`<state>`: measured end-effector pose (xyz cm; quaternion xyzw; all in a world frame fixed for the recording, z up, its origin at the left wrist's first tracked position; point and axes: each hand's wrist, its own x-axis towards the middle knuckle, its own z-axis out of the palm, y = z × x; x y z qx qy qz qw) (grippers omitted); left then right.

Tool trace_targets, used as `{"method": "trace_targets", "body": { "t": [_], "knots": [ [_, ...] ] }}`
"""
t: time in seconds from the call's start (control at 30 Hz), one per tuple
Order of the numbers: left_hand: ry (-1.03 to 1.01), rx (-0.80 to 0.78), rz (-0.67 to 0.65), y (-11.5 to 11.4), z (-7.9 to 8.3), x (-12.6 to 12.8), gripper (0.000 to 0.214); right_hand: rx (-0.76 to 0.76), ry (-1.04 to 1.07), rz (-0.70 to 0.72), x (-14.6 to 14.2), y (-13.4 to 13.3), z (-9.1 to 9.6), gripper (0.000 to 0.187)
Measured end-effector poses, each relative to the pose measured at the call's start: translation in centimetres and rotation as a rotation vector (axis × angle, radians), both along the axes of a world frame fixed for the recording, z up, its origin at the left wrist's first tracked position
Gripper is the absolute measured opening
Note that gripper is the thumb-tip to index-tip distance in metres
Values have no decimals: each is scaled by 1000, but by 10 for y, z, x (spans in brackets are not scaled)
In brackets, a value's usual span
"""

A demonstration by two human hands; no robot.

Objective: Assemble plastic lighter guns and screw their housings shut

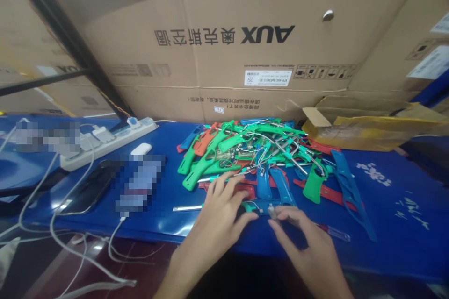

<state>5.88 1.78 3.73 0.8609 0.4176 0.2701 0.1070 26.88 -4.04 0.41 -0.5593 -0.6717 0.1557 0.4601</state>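
Observation:
A long-nosed gas lighter lies on the blue tabletop, its metal tube pointing left and its blue half-shell lying toward the right. My left hand is around its middle, thumb on the near side and fingers on the far side. Between thumb and forefinger, my right hand pinches a small clear part just above the shell. Just beyond both hands is a heap of lighter parts: green, blue and orange-red shells, metal tubes and white wires. A red-and-clear stick-like tool lies by my right hand, partly hidden.
A big cardboard box stands behind the table. An opened yellow-taped carton is at the back right. On the left are two phones, a white case, a power strip and hanging white cables. White bits lie at right.

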Motion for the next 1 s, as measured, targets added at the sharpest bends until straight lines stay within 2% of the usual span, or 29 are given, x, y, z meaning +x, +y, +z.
{"method": "trace_targets", "body": {
  "t": [0.17, 0.27, 0.37, 0.53, 0.67, 0.8, 1.0],
  "knots": [
    [154, -20, -119, 16, 17, -6, 28, 67, -119, 106, -11, 0, -1, 6],
    [257, -3, -175, 26, 30, -4, 22, 53, -79, 188, -14, 4, 1, 7],
    [372, 16, -172, 29, 34, 0, 13, 55, 13, 163, -12, 11, 6, 9],
    [460, 3, -137, 28, 32, 5, 10, 63, 117, 84, -12, 19, 10, 8],
    [452, 57, -142, 25, 27, 4, 18, 26, 8, 79, -15, 22, 8, 11],
    [355, 95, -105, 19, 23, -2, 19, 77, -119, 110, -16, 27, 4, 12],
    [143, 0, -73, 8, 9, -9, 13, 77, -161, 200, -15, 29, 4, 12]
  ]
}}
